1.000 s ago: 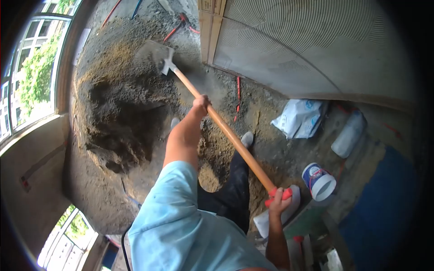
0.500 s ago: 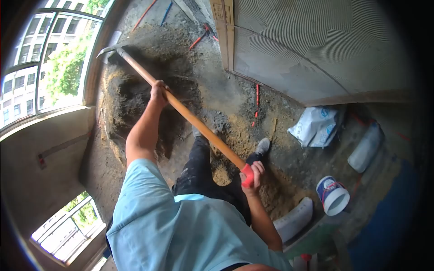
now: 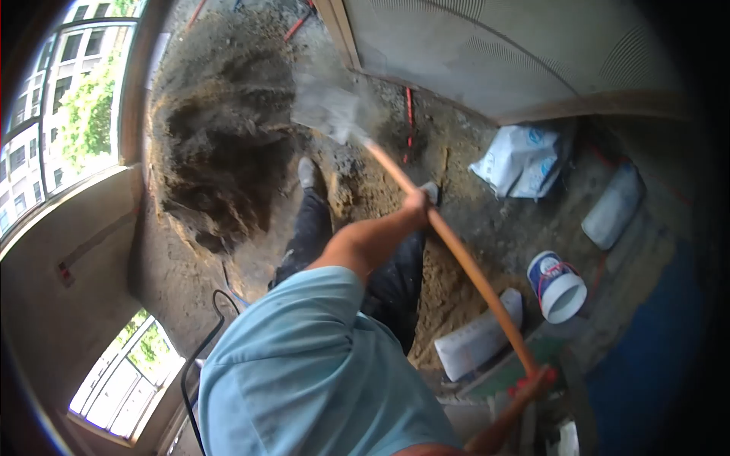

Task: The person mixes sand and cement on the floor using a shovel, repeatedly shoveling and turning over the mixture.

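A long-handled shovel (image 3: 471,270) slants across the view, with a wooden shaft and a red grip at its near end. Its grey blade (image 3: 328,110) is smeared by motion, over the ground beside the mound. My left hand (image 3: 417,208) is closed round the shaft towards the blade. At the lower right, my right hand (image 3: 537,380) wraps the red end grip. Left of the blade lies the mound of dark, sandy mix (image 3: 220,144), hollowed on its near side. Whether the blade carries any mix is too blurred to tell.
A white sack (image 3: 521,161) sits by the leaning ridged panel (image 3: 487,53). A white-and-blue bucket (image 3: 559,287) lies tipped at the right, near a grey bag (image 3: 612,205). Another pale bag (image 3: 475,342) is under the shaft. Windows (image 3: 84,99) line the left. A black cable (image 3: 185,380) curves below.
The shovel has swung from the mound's far left edge to the right and back towards me. Both hands have moved right with it, still holding the shaft and grip.
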Available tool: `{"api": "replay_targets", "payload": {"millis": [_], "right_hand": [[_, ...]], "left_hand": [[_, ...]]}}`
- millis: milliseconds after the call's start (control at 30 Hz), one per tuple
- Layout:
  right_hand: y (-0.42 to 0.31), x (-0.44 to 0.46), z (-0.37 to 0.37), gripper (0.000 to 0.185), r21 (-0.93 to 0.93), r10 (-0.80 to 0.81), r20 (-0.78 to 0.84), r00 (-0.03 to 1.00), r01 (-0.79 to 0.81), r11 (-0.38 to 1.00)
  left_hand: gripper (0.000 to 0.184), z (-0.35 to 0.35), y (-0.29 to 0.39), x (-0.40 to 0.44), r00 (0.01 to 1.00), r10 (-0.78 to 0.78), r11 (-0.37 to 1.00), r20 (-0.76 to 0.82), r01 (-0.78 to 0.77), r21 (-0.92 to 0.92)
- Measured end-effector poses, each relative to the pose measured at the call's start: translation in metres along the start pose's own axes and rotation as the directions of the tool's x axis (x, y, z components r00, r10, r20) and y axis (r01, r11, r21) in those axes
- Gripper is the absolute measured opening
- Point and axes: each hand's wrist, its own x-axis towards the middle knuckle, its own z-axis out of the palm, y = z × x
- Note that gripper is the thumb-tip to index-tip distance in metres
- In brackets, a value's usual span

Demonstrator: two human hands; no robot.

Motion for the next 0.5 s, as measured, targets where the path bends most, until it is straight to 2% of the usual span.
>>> {"api": "replay_targets", "payload": {"millis": [33,67,100,133,200,233,300,367,400,433,467,500], "right_hand": [[-0.003,0.027,-0.047,0.053,-0.157,-0.17,-0.065,0.983,0.158,0.975],[-0.005,0.053,-0.094,0.06,-0.333,-0.335,-0.129,0.934,0.277,0.901],[-0.021,0.066,-0.125,0.061,-0.235,-0.303,-0.121,0.945,0.27,0.934],[-0.053,0.072,-0.16,0.062,-0.139,-0.271,-0.105,0.957,0.255,0.957],[-0.117,0.076,-0.194,0.059,-0.377,-0.148,-0.155,0.977,0.08,0.923],[-0.139,0.075,-0.196,0.058,-0.427,-0.201,-0.149,0.968,0.121,0.896],[-0.168,0.074,-0.183,0.056,-0.516,-0.301,-0.124,0.946,0.197,0.834],[-0.123,0.1,-0.161,0.053,-0.536,-0.448,0.078,0.891,0.416,0.734],[-0.116,0.087,-0.139,0.051,-0.474,-0.396,0.093,0.914,0.39,0.79],[-0.116,0.067,-0.112,0.048,-0.411,-0.343,0.107,0.933,0.356,0.839],[-0.142,0.023,-0.061,0.045,-0.257,-0.162,0.063,0.985,0.173,0.951],[-0.101,0.019,-0.032,0.043,-0.129,-0.167,0.048,0.985,0.172,0.977]], "left_hand": [[0.007,0.013,-0.05,0.019,0.997,-0.073,0.997,0.035,0.073,0.009],[0.01,0.031,-0.089,0.008,0.997,-0.064,0.996,0.034,0.062,0.057],[0.014,0.045,-0.12,-0.001,0.988,-0.137,0.984,0.071,0.128,0.128],[0.014,0.052,-0.164,0.025,0.962,-0.229,0.973,0.151,0.219,0.077],[0.017,0.073,-0.204,0.011,0.948,-0.279,0.96,0.152,0.274,0.057],[0.02,0.078,-0.21,0.002,0.942,-0.298,0.954,0.155,0.295,0.047],[0.019,0.073,-0.212,0.028,0.944,-0.294,0.956,0.148,0.289,0.052],[0.017,0.041,-0.197,0.069,0.942,-0.289,0.957,0.17,0.284,0.055],[0.017,0.019,-0.161,0.069,0.954,-0.262,0.963,0.147,0.247,0.109],[0.016,0.001,-0.128,0.073,0.944,-0.31,0.95,0.113,0.312,-0.003],[0.015,-0.021,-0.102,0.091,0.981,-0.193,0.978,0.026,0.19,0.081],[0.016,-0.044,-0.063,0.088,0.991,-0.131,0.971,-0.017,0.132,0.202]]}}
